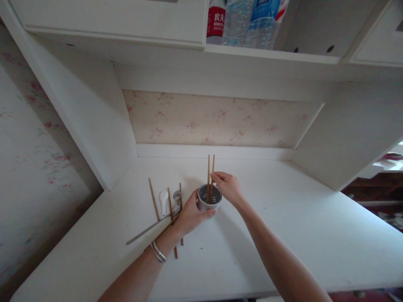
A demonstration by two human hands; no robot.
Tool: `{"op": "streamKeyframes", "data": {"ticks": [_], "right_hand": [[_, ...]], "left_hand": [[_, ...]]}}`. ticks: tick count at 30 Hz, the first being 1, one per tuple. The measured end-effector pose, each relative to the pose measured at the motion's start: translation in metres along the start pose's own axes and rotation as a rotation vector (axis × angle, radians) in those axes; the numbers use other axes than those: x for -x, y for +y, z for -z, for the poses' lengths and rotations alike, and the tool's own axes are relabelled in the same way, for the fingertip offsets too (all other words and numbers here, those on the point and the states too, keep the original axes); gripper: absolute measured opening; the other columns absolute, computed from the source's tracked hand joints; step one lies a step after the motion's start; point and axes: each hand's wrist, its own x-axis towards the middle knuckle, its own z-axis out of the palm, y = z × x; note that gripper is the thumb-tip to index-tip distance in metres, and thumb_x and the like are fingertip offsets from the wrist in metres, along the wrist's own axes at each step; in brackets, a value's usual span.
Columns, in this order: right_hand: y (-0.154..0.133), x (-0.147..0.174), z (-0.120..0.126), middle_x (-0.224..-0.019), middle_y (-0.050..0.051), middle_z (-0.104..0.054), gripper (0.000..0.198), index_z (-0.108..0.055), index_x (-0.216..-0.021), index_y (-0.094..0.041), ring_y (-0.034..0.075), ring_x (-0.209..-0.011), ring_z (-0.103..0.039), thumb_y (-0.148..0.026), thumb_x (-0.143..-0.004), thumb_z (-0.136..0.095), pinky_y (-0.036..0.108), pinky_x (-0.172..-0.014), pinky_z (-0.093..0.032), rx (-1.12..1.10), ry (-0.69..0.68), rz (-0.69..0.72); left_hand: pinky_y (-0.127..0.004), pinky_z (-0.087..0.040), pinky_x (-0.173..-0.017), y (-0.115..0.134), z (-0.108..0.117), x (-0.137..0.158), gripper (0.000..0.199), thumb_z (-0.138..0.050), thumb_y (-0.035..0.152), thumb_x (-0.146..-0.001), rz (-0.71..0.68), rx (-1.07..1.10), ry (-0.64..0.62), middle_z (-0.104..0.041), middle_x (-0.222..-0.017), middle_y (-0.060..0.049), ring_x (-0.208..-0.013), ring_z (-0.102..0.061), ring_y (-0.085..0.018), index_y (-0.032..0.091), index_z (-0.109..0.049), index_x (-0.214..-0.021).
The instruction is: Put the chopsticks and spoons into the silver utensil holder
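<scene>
My left hand (193,214) is wrapped round a small grey metal utensil holder (208,206) with drain holes in its bottom. Two wooden chopsticks (208,176) stand upright inside it. Between the thumb and fingers of my right hand (227,185) is the right-hand chopstick (213,167), its lower end down in the holder. Left of my left hand, several loose chopsticks (153,198) lie on the white desk, with a white spoon (163,202), a small metal ladle or spoon (177,195) and a long metal-handled utensil (143,235). My left forearm and hand partly cover these.
The white desktop (283,235) runs below a cabinet with an open shelf (270,52) overhead, where several plastic bottles (237,23) stand. White side panels (91,109) rise at left and right. A flowered back wall (217,119) lies behind.
</scene>
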Motion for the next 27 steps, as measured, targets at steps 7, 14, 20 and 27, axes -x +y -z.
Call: {"op": "streamKeyframes", "data": {"ticks": [7, 14, 20, 27], "right_hand": [[-0.010, 0.001, 0.001, -0.074, 0.001, -0.071, 0.036, -0.072, -0.075, -0.021, 0.016, -0.071, -0.063, -0.040, -0.088, -0.044, 0.023, -0.064, -0.041, 0.154, -0.027, 0.105], [-0.012, 0.003, 0.000, -0.069, 0.001, -0.068, 0.040, -0.070, -0.072, -0.020, 0.015, -0.068, -0.061, -0.042, -0.090, -0.041, 0.022, -0.063, -0.040, 0.153, -0.049, 0.092], [-0.006, 0.010, -0.001, -0.091, 0.003, -0.071, 0.037, -0.069, -0.100, -0.022, 0.016, -0.079, -0.065, -0.048, -0.089, -0.045, 0.027, -0.073, -0.048, -0.028, -0.067, 0.023], [0.023, 0.049, -0.012, -0.141, 0.011, -0.045, 0.072, -0.033, -0.142, -0.025, 0.023, -0.125, -0.048, -0.047, -0.080, -0.063, 0.042, -0.103, -0.042, -0.401, -0.185, 0.018]], "left_hand": [[-0.038, -0.043, -0.099, 0.003, 0.000, 0.000, 0.077, -0.084, 0.025, -0.059, -0.003, 0.034, 0.001, -0.059, -0.125, -0.012, -0.112, -0.058, -0.024, 0.018, -0.047, -0.126], [-0.039, -0.044, -0.099, 0.001, 0.000, 0.000, 0.077, -0.084, 0.023, -0.060, 0.000, 0.037, -0.004, -0.059, -0.125, -0.012, -0.112, -0.059, -0.024, 0.017, -0.046, -0.126], [-0.039, -0.043, -0.100, 0.004, -0.001, 0.000, 0.078, -0.083, 0.021, -0.059, -0.002, 0.026, -0.001, -0.059, -0.126, -0.012, -0.113, -0.058, -0.025, 0.017, -0.046, -0.127], [-0.038, -0.045, -0.098, 0.020, -0.002, 0.002, 0.066, -0.079, 0.021, -0.066, -0.032, -0.083, -0.060, -0.061, -0.124, -0.009, -0.110, -0.060, -0.023, 0.021, -0.051, -0.125]]}}
